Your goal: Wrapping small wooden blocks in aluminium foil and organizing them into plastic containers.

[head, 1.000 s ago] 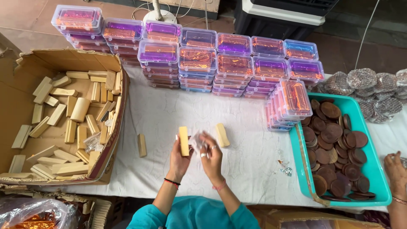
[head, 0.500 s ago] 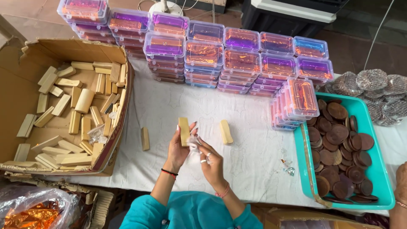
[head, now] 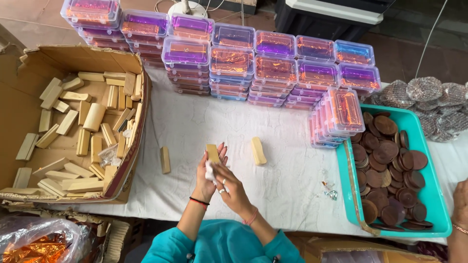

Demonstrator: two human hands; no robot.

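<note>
My left hand holds a pale wooden block upright above the white table cloth. My right hand presses a small white cloth against the block's side. Two more wooden blocks lie on the cloth: one just right of my hands, one to the left.
An open cardboard box full of wooden blocks sits at left. Stacks of clear plastic cases line the far edge. A teal tray of brown discs stands at right, another person's hand beside it. An orange foil bag lies bottom left.
My hands have stayed together at the table's middle, the right hand shifting over the block with the cloth. The camera view has moved slightly.
</note>
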